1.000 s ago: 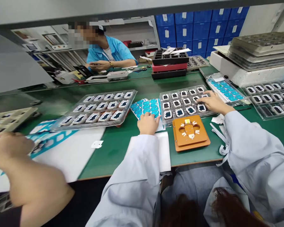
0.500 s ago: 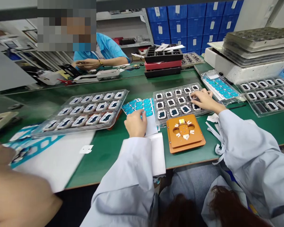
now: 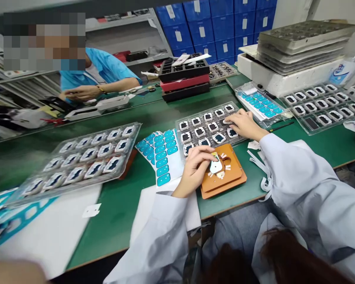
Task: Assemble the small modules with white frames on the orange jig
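Observation:
My left hand reaches over the orange fixture, fingertips closed on a small white sticker lying over the fixture's middle recess. My right hand is at the right side of a clear tray of white-framed parts; its fingertips pinch one white-framed part, mostly hidden by the fingers. Sheets of blue stickers lie left of that tray, with bare backing showing where stickers are gone.
More part trays stand at left and right. A bagged sticker sheet, stacked trays and black boxes lie further back. A co-worker in a blue shirt sits opposite. Another person's arm shows at lower left.
My left hand has moved right from the sticker sheets to the orange fixture, bringing a sticker. The right hand stays at the tray. The camera view has shifted right.

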Motion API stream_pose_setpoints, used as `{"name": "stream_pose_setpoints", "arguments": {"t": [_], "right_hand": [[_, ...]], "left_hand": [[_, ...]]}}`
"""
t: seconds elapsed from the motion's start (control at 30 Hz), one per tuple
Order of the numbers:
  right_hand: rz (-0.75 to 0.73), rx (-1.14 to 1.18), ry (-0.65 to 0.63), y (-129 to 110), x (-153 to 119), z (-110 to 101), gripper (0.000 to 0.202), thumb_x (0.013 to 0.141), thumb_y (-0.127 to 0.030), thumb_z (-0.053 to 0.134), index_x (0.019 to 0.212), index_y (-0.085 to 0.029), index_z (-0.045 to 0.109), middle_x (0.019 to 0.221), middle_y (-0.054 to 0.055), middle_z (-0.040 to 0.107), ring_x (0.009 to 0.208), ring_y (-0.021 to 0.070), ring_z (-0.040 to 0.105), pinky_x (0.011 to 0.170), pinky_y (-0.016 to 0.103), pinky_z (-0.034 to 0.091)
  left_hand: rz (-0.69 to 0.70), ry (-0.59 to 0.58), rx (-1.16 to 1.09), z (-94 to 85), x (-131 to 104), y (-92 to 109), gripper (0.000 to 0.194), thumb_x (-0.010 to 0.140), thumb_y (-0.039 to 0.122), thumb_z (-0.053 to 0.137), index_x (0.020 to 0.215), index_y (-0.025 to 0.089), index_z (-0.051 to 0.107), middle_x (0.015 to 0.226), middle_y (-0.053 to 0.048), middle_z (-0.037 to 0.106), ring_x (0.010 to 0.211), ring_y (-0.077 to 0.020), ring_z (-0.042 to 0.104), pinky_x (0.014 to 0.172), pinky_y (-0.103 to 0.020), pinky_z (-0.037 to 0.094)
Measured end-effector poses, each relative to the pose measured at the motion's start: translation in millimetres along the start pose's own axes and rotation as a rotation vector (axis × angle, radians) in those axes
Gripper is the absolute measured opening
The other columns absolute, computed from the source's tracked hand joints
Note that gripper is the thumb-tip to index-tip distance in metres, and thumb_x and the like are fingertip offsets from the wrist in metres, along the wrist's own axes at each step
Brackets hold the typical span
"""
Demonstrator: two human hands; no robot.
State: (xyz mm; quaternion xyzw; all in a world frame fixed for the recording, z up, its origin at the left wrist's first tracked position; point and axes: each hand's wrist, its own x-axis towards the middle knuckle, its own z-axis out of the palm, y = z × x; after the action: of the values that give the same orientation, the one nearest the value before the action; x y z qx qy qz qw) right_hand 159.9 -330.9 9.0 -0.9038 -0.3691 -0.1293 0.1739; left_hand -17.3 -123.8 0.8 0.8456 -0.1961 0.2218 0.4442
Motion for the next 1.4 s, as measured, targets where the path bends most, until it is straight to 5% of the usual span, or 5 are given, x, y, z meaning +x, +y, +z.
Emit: {"name": "stream_pose_setpoints", "arguments": {"t": [0.37, 0.53, 0.8, 1.0, 1.4], "right_hand": [[0.078, 0.115, 0.104, -4.3, -0.5, -2.9, 0.019, 0.088, -0.015, 0.052, 0.092, -0.02, 0.07, 0.105, 0.008, 0.071, 0.108, 0.029, 0.047, 0.087, 0.043, 0.026], [0.182, 0.691, 0.118, -19.7, -8.7, -19.6, 0.018, 0.083, -0.019, 0.057, 0.089, -0.017, 0.073, 0.096, 0.006, 0.072, 0.09, 0.0213, 0.058, 0.08, 0.035, 0.041], [0.311, 1.486, -0.304, -61.0, -53.3, -52.0, 0.026, 0.078, -0.023, 0.069, 0.104, -0.017, 0.066, 0.08, 0.0, 0.067, 0.062, 0.0079, 0.057, 0.058, 0.022, 0.044], [0.22, 1.403, -0.447, -64.9, -65.2, -47.1, 0.031, 0.084, -0.027, 0.067, 0.11, -0.018, 0.055, 0.07, -0.006, 0.057, 0.054, 0.0072, 0.056, 0.049, 0.019, 0.043], [0.029, 0.985, -0.335, -54.8, -66.2, -38.9, 0.033, 0.087, -0.039, 0.064, 0.11, -0.016, 0.06, 0.069, -0.005, 0.054, 0.053, 0.0064, 0.042, 0.05, 0.02, 0.033]], "left_hand": [[-0.048, 0.038, 0.097, 4.7, 1.0, -1.9, 0.019, 0.088, 0.041, 0.064, 0.097, 0.024, 0.067, 0.116, -0.007, 0.059, 0.114, -0.0224, 0.053, 0.103, -0.041, 0.04], [0.038, 0.003, 0.227, -2.0, -0.7, 6.7, 0.019, 0.091, 0.04, 0.06, 0.088, 0.027, 0.074, 0.101, -0.005, 0.071, 0.1, -0.0226, 0.057, 0.094, -0.044, 0.04], [0.26, -0.179, 0.302, -15.5, -7.4, 5.9, 0.035, 0.097, 0.041, 0.044, 0.097, 0.031, 0.077, 0.102, -0.003, 0.077, 0.108, -0.0282, 0.051, 0.093, -0.05, 0.032], [0.296, -0.211, 0.324, -17.1, -5.8, 8.5, 0.033, 0.098, 0.038, 0.044, 0.104, 0.031, 0.075, 0.107, -0.002, 0.075, 0.107, -0.0267, 0.051, 0.094, -0.048, 0.031], [0.225, -0.216, 0.326, -19.0, -8.0, 6.3, 0.03, 0.094, 0.042, 0.049, 0.101, 0.033, 0.077, 0.102, -0.004, 0.076, 0.107, -0.0284, 0.049, 0.093, -0.05, 0.034]]}}
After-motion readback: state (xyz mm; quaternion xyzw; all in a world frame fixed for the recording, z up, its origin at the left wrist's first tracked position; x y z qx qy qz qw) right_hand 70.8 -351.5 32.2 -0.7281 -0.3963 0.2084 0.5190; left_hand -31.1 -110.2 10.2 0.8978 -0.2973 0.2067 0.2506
